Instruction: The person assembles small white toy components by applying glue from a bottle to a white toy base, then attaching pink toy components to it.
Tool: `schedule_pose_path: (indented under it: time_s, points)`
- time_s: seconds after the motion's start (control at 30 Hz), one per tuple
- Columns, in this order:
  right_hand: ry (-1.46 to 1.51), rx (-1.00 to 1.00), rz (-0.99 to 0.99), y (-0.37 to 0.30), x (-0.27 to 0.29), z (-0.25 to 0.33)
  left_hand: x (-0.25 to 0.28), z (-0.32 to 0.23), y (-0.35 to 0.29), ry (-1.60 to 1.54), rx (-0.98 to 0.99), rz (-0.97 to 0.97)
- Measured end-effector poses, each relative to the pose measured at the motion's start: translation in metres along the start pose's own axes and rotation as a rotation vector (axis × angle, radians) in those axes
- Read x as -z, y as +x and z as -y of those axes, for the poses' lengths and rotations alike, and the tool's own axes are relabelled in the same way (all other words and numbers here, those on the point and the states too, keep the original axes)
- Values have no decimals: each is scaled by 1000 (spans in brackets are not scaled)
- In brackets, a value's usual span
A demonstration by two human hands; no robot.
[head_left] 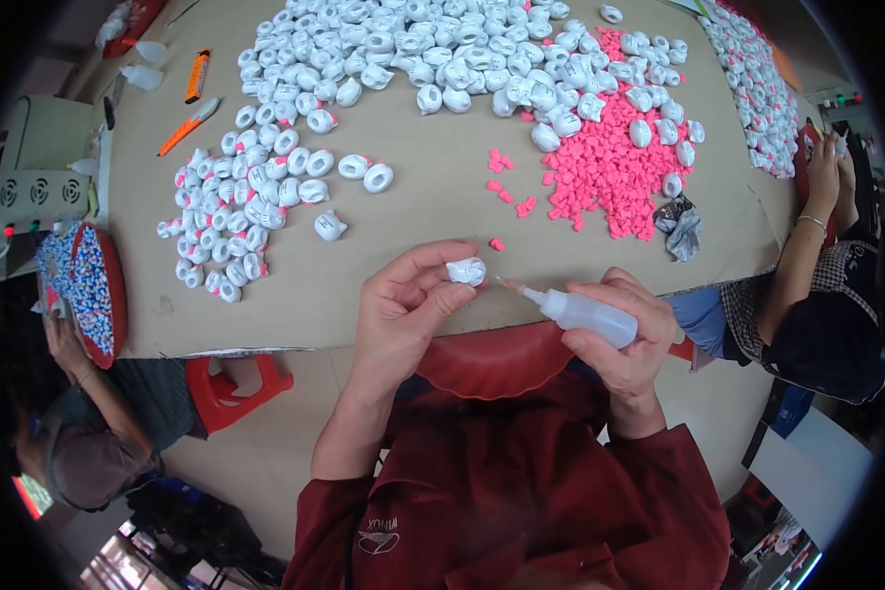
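Between the thumb and fingers of my left hand (408, 305) is a small white plastic piece (466, 270), held above the table's near edge. My right hand (624, 329) grips a translucent squeeze bottle (590, 316) on its side. Its thin nozzle points left, toward the white piece, with a small gap between them. Just beyond my left hand lies a single pink piece (497, 244). Farther off spreads a pile of small pink pieces (600, 172). To the left sits a cluster of white pieces with pink parts on them (231, 211).
A large heap of white pieces (393, 44) covers the far table. Orange cutters (189, 126) and small bottles (143, 77) lie far left. Crumpled grey material (679, 228) is at right. Co-workers sit on both sides, near a red tray of beads (108, 285) and a red stool (234, 388).
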State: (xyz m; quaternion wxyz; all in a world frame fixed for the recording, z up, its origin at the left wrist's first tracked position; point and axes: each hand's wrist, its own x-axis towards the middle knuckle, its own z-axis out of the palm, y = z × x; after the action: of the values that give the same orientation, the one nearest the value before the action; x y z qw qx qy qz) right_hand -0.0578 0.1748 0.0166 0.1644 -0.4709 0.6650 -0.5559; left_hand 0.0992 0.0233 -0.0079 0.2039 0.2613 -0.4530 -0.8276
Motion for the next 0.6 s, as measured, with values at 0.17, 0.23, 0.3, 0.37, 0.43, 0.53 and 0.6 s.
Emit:
schedule_pose_path:
  time_s: [0.17, 0.23, 0.3, 0.37, 0.43, 0.53, 0.6]
  points:
    - [-4, -29, -2, -3, -3, 2, 0, 2, 0, 25, 1, -19]
    - [2, -33, 2, -3, -3, 1, 0, 2, 1, 34, -21, 33]
    - [9, -47, -12, -2, -4, 0, -2, 1, 0, 42, -19, 26]
    - [5, -60, -5, -2, -4, -1, -2, 2, 1, 49, -13, 27]
    - [5, -71, 4, -1, -4, 0, -2, 2, 2, 49, -15, 33]
    - [2, -58, 24, -2, -3, 1, -2, 3, 2, 68, -34, 24]
    - [0, -75, -13, -3, -2, -1, -2, 3, 3, 58, -33, 16]
